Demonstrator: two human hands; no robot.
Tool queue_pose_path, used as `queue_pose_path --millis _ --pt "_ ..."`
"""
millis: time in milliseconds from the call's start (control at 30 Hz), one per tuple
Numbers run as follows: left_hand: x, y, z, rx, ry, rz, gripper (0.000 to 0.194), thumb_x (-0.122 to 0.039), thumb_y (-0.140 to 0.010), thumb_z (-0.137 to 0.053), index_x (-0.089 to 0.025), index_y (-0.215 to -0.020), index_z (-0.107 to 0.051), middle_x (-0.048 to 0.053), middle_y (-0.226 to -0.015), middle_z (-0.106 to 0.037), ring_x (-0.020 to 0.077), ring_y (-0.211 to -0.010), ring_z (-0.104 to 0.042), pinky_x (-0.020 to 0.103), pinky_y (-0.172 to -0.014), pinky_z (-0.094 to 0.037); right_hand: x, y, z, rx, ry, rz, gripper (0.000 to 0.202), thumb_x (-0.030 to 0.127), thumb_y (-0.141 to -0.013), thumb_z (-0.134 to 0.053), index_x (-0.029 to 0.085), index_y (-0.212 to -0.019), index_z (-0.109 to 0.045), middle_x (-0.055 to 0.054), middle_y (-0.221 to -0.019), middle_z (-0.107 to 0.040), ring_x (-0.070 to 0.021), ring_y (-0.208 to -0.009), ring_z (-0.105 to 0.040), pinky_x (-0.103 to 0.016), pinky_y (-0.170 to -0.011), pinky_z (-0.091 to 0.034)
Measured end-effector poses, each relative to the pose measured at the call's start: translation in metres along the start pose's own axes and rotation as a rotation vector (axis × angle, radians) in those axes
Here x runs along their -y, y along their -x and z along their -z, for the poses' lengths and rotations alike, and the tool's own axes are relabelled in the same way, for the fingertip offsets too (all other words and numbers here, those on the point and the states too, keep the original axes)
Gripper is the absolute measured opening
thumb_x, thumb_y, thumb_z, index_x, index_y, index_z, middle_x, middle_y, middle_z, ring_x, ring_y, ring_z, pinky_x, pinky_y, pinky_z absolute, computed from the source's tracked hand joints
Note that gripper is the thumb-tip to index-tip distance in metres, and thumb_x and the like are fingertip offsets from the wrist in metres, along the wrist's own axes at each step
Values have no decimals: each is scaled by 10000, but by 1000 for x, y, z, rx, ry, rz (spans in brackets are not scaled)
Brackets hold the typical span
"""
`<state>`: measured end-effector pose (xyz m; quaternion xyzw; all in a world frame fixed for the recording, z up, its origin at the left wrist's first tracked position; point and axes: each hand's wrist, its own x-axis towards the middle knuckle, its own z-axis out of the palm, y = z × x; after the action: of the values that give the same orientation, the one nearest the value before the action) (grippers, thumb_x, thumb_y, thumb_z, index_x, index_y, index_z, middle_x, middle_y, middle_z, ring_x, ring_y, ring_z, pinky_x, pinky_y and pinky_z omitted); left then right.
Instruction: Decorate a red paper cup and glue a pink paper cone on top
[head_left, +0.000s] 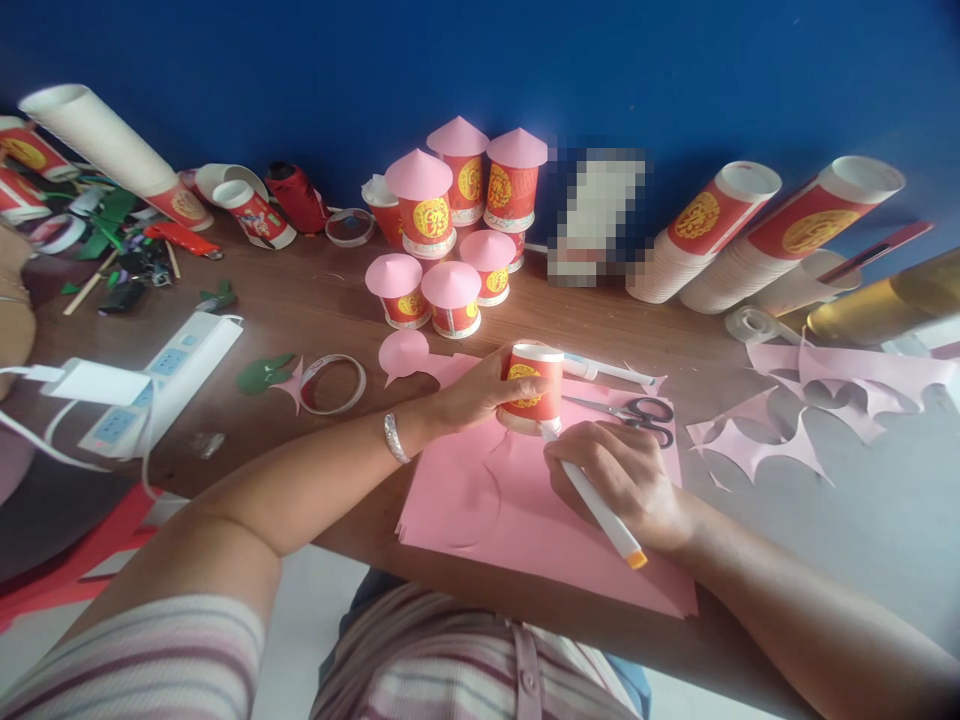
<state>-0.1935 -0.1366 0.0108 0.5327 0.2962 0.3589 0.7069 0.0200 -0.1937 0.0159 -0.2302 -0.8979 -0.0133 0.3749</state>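
My left hand [476, 390] is wrapped round a red paper cup [551, 372] with a gold emblem. Between the fingers of my right hand [622, 480] is a white marker [606, 512] with an orange end, its tip at the cup's lower edge. Whether the tip touches the cup, I cannot tell. Below both hands lies a stack of pink paper [457, 500] with a curved line on it. Black-handled scissors [651, 412] rest just behind my right hand, their blades partly hidden by the cup. Another white pen [607, 370] lies behind them.
Several red cups with pink cone roofs [425, 205] stand behind, some stacked. Tall cup stacks [712, 225] lean at the right near pink paper scraps [772, 440]. A power strip [161, 385], a cut cup ring [332, 384] and a cluttered pile [112, 235] occupy the left.
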Motion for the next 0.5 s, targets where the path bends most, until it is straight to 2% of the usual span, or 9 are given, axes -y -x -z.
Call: queue_pose_path --millis 367,500 --pt "1 -1 1 -20 -25 -18 432 -515 -854 -837 -174 -929 -583 -13 -820 -559 118 -731 -478 258 -707 -431 -1 2 -3 16 -18 26 216 -30 -923 -606 172 -996 -588 16 -758 -633 -106 -581 -530 -241 -522 -435" --pt "1 -1 1 -1 -61 -21 447 -548 -868 -821 -171 -882 -582 -7 -801 -562 124 -731 -477 267 -708 -423 -1 1 -1 17 4 14 217 -34 -923 -625 169 -990 -588 1 -774 -648 -113 -594 -561 -247 -529 -452"
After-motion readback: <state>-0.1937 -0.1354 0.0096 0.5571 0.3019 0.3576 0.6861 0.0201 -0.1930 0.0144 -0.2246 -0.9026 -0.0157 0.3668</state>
